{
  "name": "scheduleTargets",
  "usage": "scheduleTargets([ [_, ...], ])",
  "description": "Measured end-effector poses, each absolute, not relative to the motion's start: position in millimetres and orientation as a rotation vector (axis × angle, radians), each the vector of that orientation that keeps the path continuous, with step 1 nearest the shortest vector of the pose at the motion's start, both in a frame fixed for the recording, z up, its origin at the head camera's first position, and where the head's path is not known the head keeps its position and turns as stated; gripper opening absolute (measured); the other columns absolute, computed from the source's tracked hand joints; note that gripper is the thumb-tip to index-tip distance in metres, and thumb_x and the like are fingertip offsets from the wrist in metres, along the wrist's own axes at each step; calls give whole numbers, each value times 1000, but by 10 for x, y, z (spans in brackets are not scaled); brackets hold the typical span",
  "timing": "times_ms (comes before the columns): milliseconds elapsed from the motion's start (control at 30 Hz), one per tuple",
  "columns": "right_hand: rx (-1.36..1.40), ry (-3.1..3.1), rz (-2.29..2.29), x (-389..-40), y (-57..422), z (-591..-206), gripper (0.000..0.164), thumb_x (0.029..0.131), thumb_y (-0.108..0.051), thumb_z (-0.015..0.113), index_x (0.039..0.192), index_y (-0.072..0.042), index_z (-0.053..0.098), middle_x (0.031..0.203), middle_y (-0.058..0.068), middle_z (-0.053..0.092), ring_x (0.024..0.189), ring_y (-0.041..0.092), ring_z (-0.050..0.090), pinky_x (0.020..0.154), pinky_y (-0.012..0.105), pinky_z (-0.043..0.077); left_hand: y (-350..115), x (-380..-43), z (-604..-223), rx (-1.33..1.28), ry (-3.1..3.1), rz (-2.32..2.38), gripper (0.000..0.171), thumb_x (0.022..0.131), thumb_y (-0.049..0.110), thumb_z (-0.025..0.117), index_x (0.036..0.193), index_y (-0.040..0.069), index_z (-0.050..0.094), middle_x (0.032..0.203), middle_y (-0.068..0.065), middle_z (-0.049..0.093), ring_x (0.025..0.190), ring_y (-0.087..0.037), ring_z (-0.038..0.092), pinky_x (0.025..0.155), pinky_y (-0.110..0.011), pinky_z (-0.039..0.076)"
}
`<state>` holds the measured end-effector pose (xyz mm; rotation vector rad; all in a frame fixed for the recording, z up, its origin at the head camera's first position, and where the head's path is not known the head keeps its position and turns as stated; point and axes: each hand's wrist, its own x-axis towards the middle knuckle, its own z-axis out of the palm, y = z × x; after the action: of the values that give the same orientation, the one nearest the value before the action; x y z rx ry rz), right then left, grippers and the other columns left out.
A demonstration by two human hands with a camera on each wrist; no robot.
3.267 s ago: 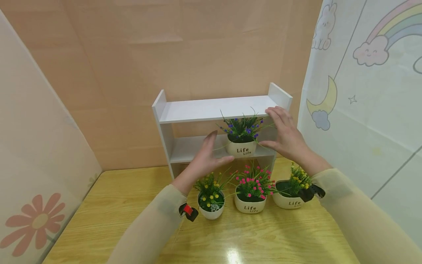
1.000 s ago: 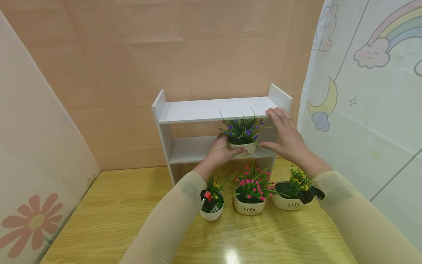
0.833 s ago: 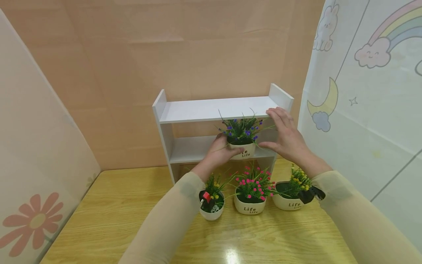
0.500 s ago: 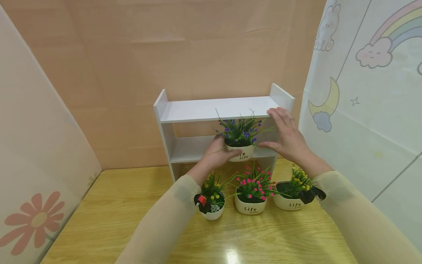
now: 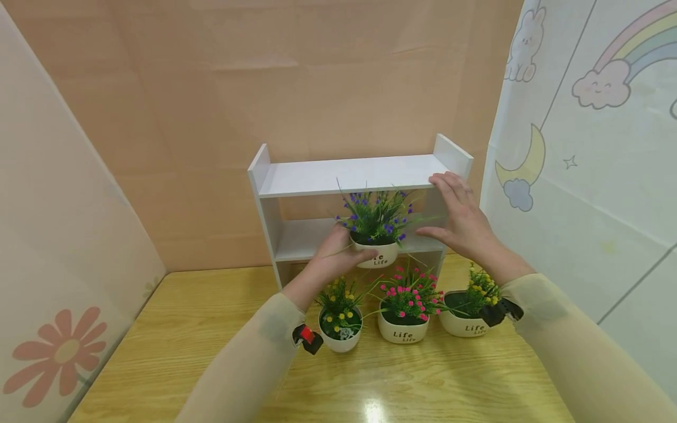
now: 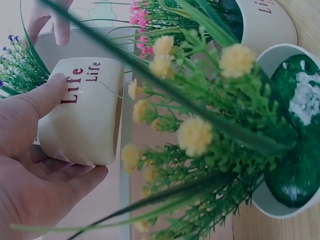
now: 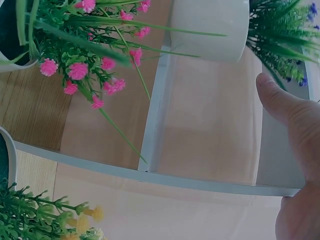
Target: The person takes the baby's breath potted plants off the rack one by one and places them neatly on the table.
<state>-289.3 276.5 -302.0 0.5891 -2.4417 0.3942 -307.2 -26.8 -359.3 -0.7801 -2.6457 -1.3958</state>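
My left hand [image 5: 338, 254] grips a cream flowerpot [image 5: 388, 256] lettered "Life", its thumb on the front and fingers round the left side. Purple-blue flowers and grassy leaves [image 5: 376, 214] rise from it. The pot is in front of the middle board of a white two-tier shelf [image 5: 344, 175]. In the left wrist view the fingers curl beneath the pot [image 6: 82, 125]. My right hand [image 5: 461, 220] rests its fingertips on the top board's front edge near the right end, thumb stretched out apart from the pot. The right wrist view shows that thumb [image 7: 280, 100] beside the leaves.
Along the shelf's front on the wooden table [image 5: 211, 329] stand a round pot with yellow flowers [image 5: 341, 342], a "Life" pot with pink flowers [image 5: 403, 332] and another with yellow flowers [image 5: 464, 325]. Printed cloth walls [image 5: 571, 176] enclose the sides.
My left hand has closed on the purple-flowered pot and drawn it off the middle board, toward me and slightly left and down in view. The right hand has stayed in place.
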Motion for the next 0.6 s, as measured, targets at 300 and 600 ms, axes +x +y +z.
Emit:
scheduleTargets([
  [300,601,-2432,387,-2882,2775,-3024,118,75,-17,105,168,-5,34,172,22,29,164,43,17,122,72,33,-438,-2934,-3601,-870,-2612,-1403,87,95,37,91,169,31,44,167,-4,51,154,-28,47,123,-52,41],
  [600,568,-2467,407,-2893,2762,-3016,117,77,-20,104,169,-7,33,175,21,26,165,42,15,120,74,35,-577,-2750,-3594,-922,-2582,-1398,84,97,39,89,168,38,43,166,0,52,153,-28,49,123,-54,42],
])
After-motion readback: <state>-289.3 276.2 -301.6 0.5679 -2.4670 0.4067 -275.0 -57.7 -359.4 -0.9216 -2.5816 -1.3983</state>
